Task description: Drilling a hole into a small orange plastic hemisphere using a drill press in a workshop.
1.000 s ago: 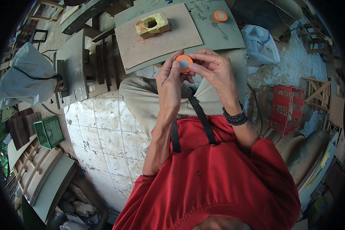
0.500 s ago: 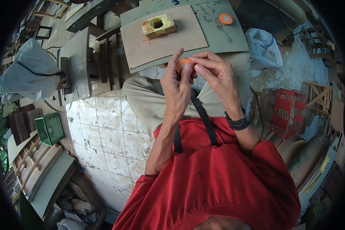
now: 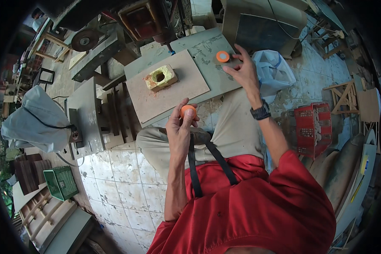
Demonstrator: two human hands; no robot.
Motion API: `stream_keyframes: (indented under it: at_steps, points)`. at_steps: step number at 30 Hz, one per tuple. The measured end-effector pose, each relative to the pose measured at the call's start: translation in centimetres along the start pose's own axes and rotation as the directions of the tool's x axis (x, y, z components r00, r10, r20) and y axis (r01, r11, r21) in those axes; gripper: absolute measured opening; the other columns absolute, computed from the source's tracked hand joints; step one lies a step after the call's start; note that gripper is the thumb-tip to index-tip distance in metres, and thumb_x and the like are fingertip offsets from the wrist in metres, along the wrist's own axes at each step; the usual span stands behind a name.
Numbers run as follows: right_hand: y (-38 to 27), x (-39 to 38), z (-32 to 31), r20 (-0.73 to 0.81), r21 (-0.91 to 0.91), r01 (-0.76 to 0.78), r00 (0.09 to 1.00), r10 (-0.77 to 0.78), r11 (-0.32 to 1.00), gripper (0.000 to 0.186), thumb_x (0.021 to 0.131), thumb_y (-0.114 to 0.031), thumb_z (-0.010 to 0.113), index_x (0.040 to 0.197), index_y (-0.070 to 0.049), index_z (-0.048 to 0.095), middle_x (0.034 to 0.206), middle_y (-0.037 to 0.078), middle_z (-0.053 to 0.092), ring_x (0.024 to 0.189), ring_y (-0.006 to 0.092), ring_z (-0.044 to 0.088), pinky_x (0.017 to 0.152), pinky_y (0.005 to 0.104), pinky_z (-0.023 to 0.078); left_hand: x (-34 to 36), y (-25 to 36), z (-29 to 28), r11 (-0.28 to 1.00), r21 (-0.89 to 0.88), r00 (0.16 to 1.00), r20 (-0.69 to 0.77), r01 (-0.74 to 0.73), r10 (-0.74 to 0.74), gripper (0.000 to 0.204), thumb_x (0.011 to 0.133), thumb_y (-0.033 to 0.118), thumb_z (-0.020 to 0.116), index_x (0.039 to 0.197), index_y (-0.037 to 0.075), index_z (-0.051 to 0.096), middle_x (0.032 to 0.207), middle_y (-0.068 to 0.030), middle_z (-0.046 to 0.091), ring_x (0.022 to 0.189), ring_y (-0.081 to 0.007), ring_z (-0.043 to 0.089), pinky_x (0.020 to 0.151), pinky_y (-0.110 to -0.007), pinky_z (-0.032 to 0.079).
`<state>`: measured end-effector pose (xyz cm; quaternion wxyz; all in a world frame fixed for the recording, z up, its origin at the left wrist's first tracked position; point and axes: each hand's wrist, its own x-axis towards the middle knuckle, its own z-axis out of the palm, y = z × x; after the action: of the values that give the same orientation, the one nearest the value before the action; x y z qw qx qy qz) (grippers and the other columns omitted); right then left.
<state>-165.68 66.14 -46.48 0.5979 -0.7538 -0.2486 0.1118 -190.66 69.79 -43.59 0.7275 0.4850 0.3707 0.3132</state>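
My left hand (image 3: 178,133) is closed round a small orange round piece (image 3: 188,111), its thumb lying across the top, just off the near edge of the board. Fingers apart and holding nothing, my right hand (image 3: 245,75) is at the right side of the metal table (image 3: 211,42). Just left of its fingers lies an orange disc (image 3: 222,53) with a pale centre. A wooden block (image 3: 167,82) with a yellow-coated top and a round hole rests on the thin brown board (image 3: 190,82). Orange shavings are scattered beside the block.
A drill-like machine (image 3: 146,21) stands over the table's far side. To the right are a white plastic bag (image 3: 275,76) and a red crate (image 3: 313,131). A green basket (image 3: 60,182) and a cloth-covered machine (image 3: 38,118) stand at the left.
My right hand has left the orange piece and moved out right, toward the disc on the table, its fingers spreading. My left hand keeps the piece and is lower. The view has shifted.
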Motion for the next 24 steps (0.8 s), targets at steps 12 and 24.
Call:
stream_keyframes:
  at_steps: [12,24]
  points:
    - [-3.6,-3.9,0.5,0.283,0.274,0.193,0.92,-0.271,0.942,0.042,0.076,-0.007,0.078,0.115,-0.002,0.064,0.103,0.011,0.069,0.09,0.0192,0.069,0.076,0.0305,0.057,1.4,2.2,0.0,0.912,-0.405,0.995,0.091,0.063,-0.028,0.049,0.102,0.013,0.043,0.144,-0.009,0.029,0.132,-0.0205,0.052,0.109,-0.0244,0.06,0.092,-0.033,0.051]
    - [-9.4,-8.8,0.1,0.475,0.097,0.582,0.686,-0.551,0.807,0.047,0.066,0.001,0.08,0.111,-0.005,0.067,0.106,0.013,0.067,0.092,0.024,0.067,0.081,0.0314,0.054,-0.3,1.6,0.0,0.974,-0.215,0.988,0.117,-0.076,0.103,0.042,0.094,0.007,0.061,0.135,0.001,0.052,0.125,-0.0117,0.06,0.112,-0.017,0.06,0.097,-0.03,0.048]
